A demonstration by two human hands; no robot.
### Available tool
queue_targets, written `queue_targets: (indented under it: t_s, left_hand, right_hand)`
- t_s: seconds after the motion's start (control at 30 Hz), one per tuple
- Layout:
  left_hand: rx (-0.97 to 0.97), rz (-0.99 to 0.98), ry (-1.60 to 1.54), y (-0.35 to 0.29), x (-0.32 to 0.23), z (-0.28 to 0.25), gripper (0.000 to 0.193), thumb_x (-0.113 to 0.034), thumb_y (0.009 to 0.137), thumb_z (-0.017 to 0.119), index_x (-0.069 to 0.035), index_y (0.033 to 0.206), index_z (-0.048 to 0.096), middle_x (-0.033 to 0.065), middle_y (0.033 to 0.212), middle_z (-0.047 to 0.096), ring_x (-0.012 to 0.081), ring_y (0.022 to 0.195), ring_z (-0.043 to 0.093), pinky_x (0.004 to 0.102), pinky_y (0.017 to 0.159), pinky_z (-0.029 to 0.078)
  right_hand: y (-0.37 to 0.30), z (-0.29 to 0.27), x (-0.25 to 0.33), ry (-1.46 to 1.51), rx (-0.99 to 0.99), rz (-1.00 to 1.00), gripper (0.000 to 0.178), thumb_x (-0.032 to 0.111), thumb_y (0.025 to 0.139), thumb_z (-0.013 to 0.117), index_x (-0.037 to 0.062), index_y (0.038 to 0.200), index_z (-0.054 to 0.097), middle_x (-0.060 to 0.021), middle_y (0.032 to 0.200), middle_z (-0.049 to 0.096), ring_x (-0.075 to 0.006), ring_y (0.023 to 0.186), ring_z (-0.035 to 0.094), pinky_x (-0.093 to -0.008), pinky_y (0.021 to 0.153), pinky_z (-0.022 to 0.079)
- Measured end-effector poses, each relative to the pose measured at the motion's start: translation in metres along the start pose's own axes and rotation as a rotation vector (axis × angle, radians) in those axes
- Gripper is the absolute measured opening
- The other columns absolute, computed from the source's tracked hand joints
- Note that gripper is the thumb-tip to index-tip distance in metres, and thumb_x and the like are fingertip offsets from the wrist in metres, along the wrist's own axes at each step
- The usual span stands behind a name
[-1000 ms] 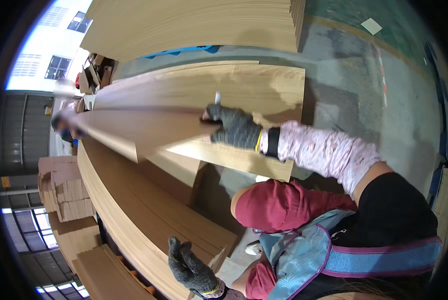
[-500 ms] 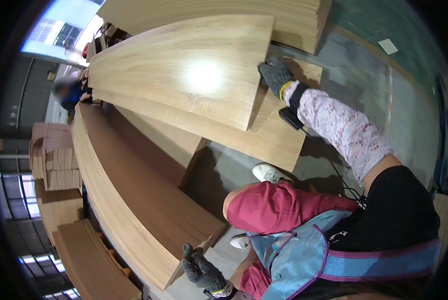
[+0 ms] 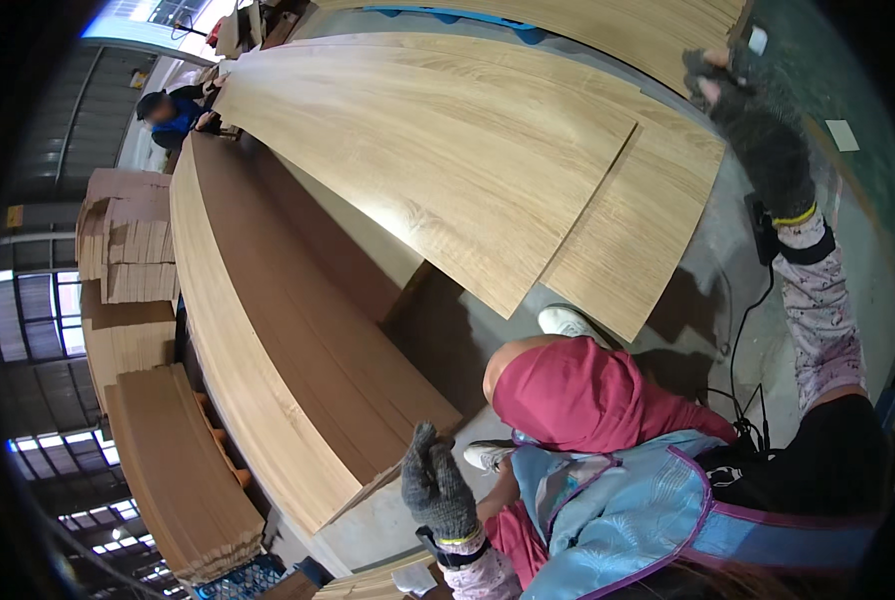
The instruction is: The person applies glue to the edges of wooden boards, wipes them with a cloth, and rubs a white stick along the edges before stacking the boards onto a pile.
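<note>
Hands (image 3: 438, 495) in gry gloves (image 3: 768, 145) w/ ylw cuffs (image 3: 796, 216), floral sleeves (image 3: 825, 315), blk top (image 3: 838, 455), maroon shorts (image 3: 588, 400), blue apron (image 3: 628, 510).

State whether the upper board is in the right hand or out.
Out: the right hand is apart from the upper board, lower board showing between.

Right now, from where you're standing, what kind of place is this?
It looks like a factory or warehouse for boards. There are long, flat, pale wood-grained boards lying overlapped, a brown stack of flat panels on the left, and a grey ribbed wall behind.
</note>
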State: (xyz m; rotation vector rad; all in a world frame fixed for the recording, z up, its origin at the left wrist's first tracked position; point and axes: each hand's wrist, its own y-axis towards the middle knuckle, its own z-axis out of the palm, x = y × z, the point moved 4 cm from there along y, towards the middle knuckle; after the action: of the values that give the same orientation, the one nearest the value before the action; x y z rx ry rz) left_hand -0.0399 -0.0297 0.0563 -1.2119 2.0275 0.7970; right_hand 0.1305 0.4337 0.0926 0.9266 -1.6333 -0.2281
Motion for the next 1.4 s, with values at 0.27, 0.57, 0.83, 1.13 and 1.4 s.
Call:
queue_targets:
  t_s: [0.27,0.57,0.83,1.13,1.4]
  left_hand:
    - [0.068,-0.075,-0.089,-0.003,0.015,0.015,0.025,0.001,0.089,0.052,0.002,0.113,0.058,0.0106,0.105,0.064,0.0158,0.09,0.062,0.0273,0.082,0.049]
    - [0.109,-0.244,-0.219,-0.025,0.035,0.026,0.025,-0.003,0.091,0.052,0.001,0.115,0.057,0.0085,0.102,0.063,0.0141,0.09,0.06,0.0258,0.081,0.048]
    - [0.067,-0.281,-0.148,-0.029,0.025,0.024,0.026,-0.006,0.09,0.054,-0.002,0.115,0.059,0.0093,0.086,0.066,0.0128,0.074,0.063,0.0255,0.066,0.05]
    - [0.067,-0.131,-0.159,0.011,0.045,0.049,0.026,-0.008,0.089,0.057,-0.002,0.114,0.059,0.012,0.108,0.064,0.021,0.098,0.062,0.0297,0.086,0.048]
    - [0.202,-0.177,-0.031,0.12,0.042,0.139,0.042,-0.03,0.088,0.057,-0.002,0.119,0.055,0.0174,0.118,0.059,0.029,0.11,0.056,0.0347,0.092,0.043]
  right_hand:
    - [-0.101,0.057,-0.031,0.162,0.228,0.291,0.044,-0.004,0.079,0.062,0.0025,0.121,0.051,-0.0112,0.116,0.06,-0.0198,0.107,0.059,-0.0304,0.088,0.048]
    - [-0.122,0.119,-0.021,-0.201,0.48,-0.002,0.047,0.008,0.072,0.069,0.0051,0.116,0.056,-0.012,0.116,0.059,-0.0294,0.109,0.055,-0.038,0.094,0.044]
    - [-0.122,0.156,-0.005,-0.131,0.663,-0.029,0.053,0.007,0.07,0.068,0.0047,0.121,0.052,-0.0135,0.12,0.056,-0.0302,0.112,0.052,-0.0382,0.096,0.042]
    - [-0.078,0.162,-0.035,-0.4,0.502,0.024,0.056,0.012,0.069,0.072,0.0031,0.121,0.051,-0.0155,0.12,0.055,-0.0313,0.115,0.049,-0.0393,0.1,0.037]
    - [-0.117,0.05,-0.082,-0.482,0.157,0.063,0.061,0.001,0.075,0.064,0.0044,0.131,0.041,-0.0138,0.134,0.045,-0.0285,0.126,0.041,-0.0372,0.104,0.034]
